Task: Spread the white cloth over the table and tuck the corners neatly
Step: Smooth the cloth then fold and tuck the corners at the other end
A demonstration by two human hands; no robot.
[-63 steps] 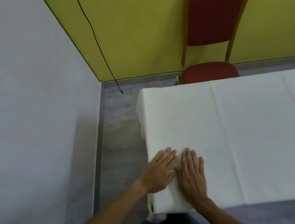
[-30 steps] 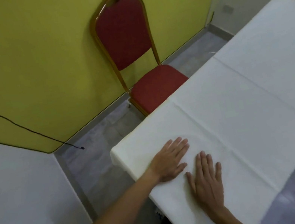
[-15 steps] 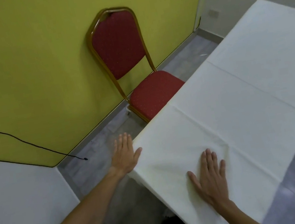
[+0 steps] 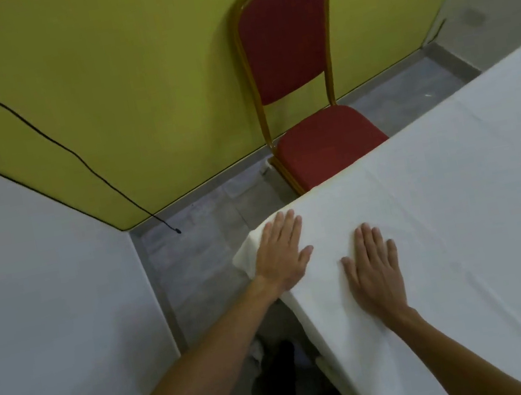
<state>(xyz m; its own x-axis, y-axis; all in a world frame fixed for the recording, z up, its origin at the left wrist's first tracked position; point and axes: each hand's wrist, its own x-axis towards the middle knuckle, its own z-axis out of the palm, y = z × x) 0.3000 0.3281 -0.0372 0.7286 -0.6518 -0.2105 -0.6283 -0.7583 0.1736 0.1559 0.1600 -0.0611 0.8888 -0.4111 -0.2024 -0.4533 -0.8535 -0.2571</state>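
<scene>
Left hand (image 4: 281, 256) flat on the cloth (image 4: 447, 216) at the far left corner of the table, palm down, fingers straight and close together, pointing away toward the yellow wall (image 4: 127, 81), grasping nothing; forearm stretched in from the lower left, with a loose fold of fabric bulging out just left of the knuckles. Right hand (image 4: 373, 264) also flat and released, palm down on the top, fingers slightly spread, a little nearer than the left, apart from it. Cloth spread over the tabletop and hanging down the near edge, red chair (image 4: 298, 86) beyond the far edge, against the wall.
</scene>
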